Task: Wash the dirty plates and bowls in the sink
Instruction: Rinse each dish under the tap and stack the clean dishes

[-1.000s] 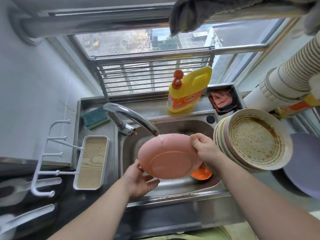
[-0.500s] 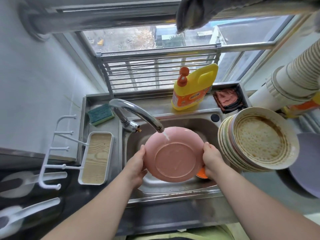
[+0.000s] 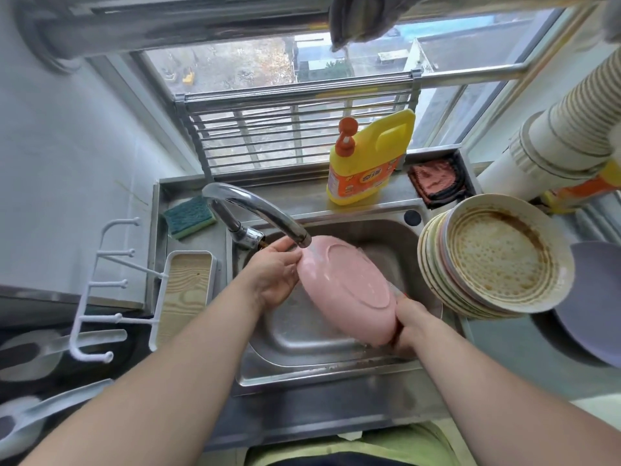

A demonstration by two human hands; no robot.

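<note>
A pink plate [image 3: 349,287] is held over the steel sink [image 3: 322,371], underside up and tilted on edge. Water from the chrome tap [image 3: 265,213] runs onto its upper left rim. My left hand [image 3: 274,274] holds that upper left rim just under the spout. My right hand [image 3: 411,322] grips the lower right rim. A tilted stack of dirty plates [image 3: 494,260], the top one smeared brown, leans at the sink's right edge. Whatever lies on the sink floor under the pink plate is hidden.
A yellow detergent bottle [image 3: 369,159] stands behind the sink, a green sponge [image 3: 190,216] at back left, a reddish cloth [image 3: 437,178] at back right. A white tray with wood insert [image 3: 183,290] and hook rack [image 3: 111,287] sit left. A purple plate [image 3: 594,301] lies far right.
The pink plate has turned from nearly flat to steeply tilted. My left hand has moved up to the rim near the spout; my right hand has dropped to the lower rim.
</note>
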